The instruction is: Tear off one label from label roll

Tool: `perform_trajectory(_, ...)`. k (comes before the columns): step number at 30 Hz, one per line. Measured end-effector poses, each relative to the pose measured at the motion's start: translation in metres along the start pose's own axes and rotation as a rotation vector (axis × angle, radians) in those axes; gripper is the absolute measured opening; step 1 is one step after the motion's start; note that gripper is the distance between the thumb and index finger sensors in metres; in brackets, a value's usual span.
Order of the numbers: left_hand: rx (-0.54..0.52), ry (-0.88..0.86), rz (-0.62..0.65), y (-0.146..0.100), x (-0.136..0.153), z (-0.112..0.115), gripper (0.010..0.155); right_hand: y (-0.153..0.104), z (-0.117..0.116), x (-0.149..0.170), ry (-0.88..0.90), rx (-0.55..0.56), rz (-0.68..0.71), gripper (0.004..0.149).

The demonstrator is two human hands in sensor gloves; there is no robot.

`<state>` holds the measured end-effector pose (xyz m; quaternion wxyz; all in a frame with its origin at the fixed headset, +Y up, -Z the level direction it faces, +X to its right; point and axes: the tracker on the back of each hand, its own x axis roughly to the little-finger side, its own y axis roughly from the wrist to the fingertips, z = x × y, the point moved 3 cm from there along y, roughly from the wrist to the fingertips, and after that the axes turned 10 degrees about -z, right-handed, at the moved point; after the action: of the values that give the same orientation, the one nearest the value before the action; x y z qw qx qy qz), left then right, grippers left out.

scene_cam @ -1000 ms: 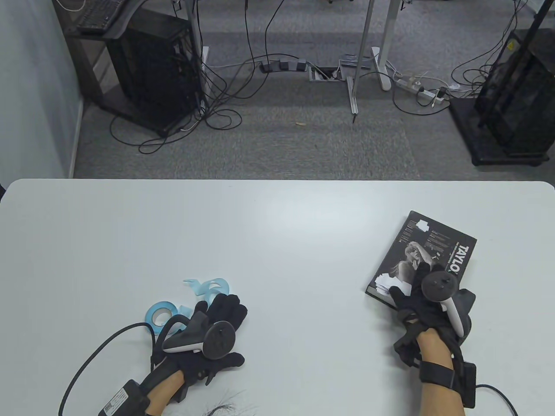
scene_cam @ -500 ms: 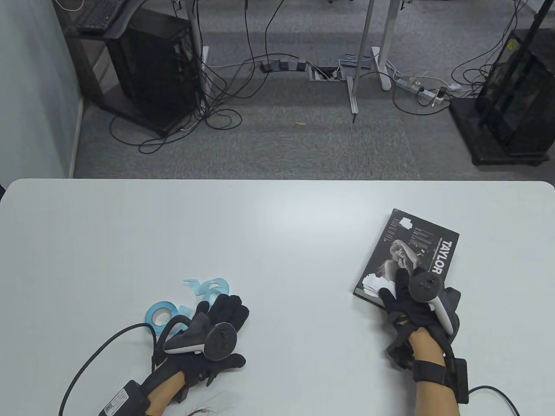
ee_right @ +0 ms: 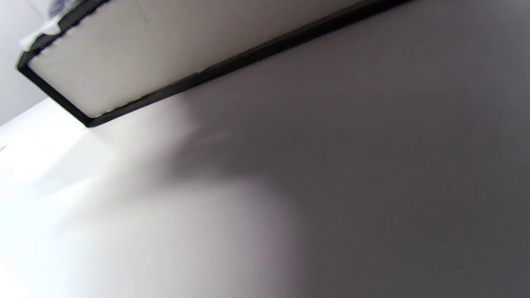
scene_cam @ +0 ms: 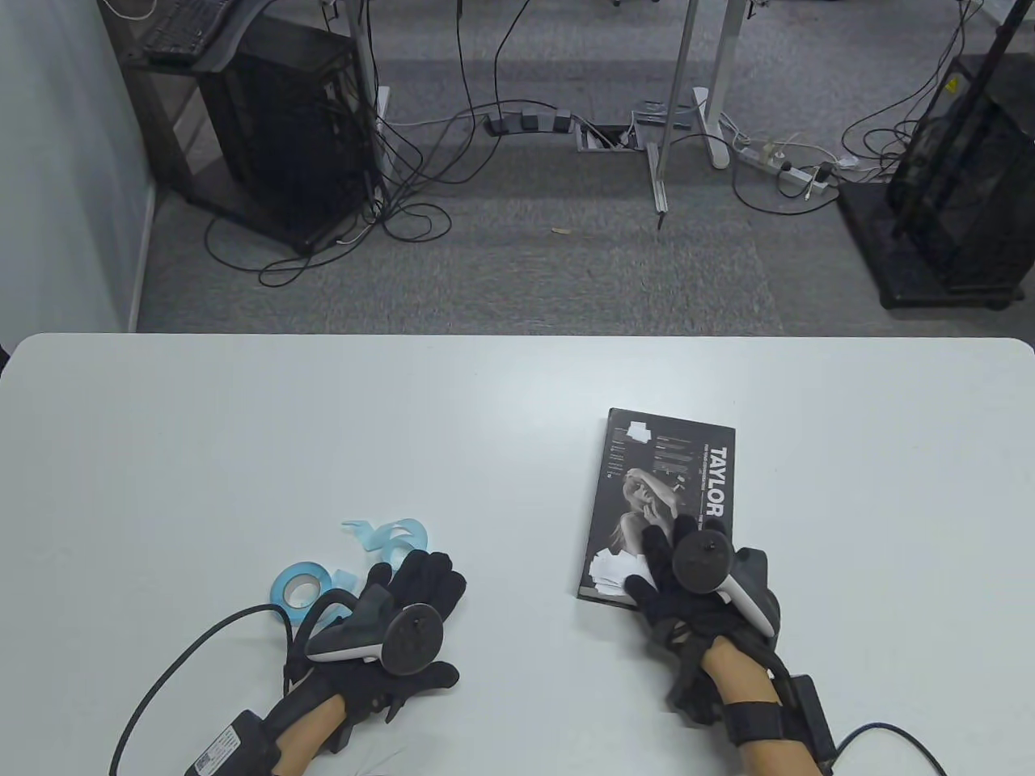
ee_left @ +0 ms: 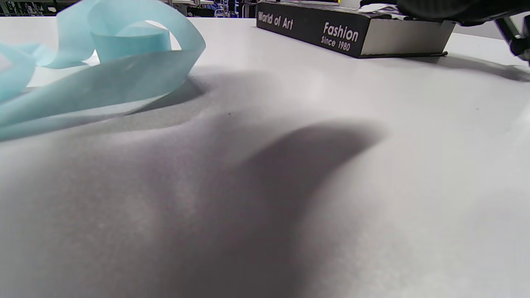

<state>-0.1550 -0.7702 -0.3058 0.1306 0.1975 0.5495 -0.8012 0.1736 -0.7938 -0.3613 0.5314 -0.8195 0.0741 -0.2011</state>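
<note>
The right hand (scene_cam: 695,586) rests on the near end of a black book (scene_cam: 659,485), fingers spread over its cover — whether it grips the edge cannot be told. The left hand (scene_cam: 404,614) lies flat on the table (scene_cam: 242,436), fingers extended, holding nothing. The blue label roll (scene_cam: 297,588) sits just beside its fingers — loose backing strip (ee_left: 103,78) curls beyond them.

A book's (ee_right: 165,54) pale page edge and dark cover rim lie on the white table (ee_right: 331,186), casting shadow.
</note>
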Motion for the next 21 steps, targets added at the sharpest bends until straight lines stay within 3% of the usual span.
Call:
perform_trajectory(11,-0.012,0.002,0.0,-0.003,0.0,-0.001,0.098,-0.031,-0.039,-0.055,-0.113,-0.062,0.124,0.074)
perform_trajectory(21,-0.027,0.008,0.012,-0.002,-0.006,-0.005,0.097,-0.032,-0.051,-0.084,-0.142,-0.066,0.157,0.074)
